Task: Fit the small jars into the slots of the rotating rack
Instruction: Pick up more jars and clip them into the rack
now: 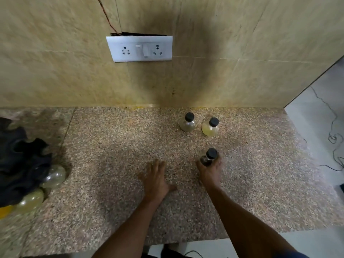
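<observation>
My right hand (210,172) is closed around a small clear jar with a black cap (209,157), upright on the speckled granite counter (111,149). My left hand (155,178) rests flat on the counter with fingers apart, holding nothing. Two more black-capped jars stand near the wall: one with dark contents (187,122) and one with yellowish contents (210,127). At the far left edge is the black rotating rack (20,161), partly cut off, with clear and yellowish jars (54,176) seated in its lower slots.
A tiled wall with a white socket and switch plate (139,48) rises behind the counter. The counter ends at the right, where a light floor with loose wires (335,138) shows. The front counter edge runs just below my forearms.
</observation>
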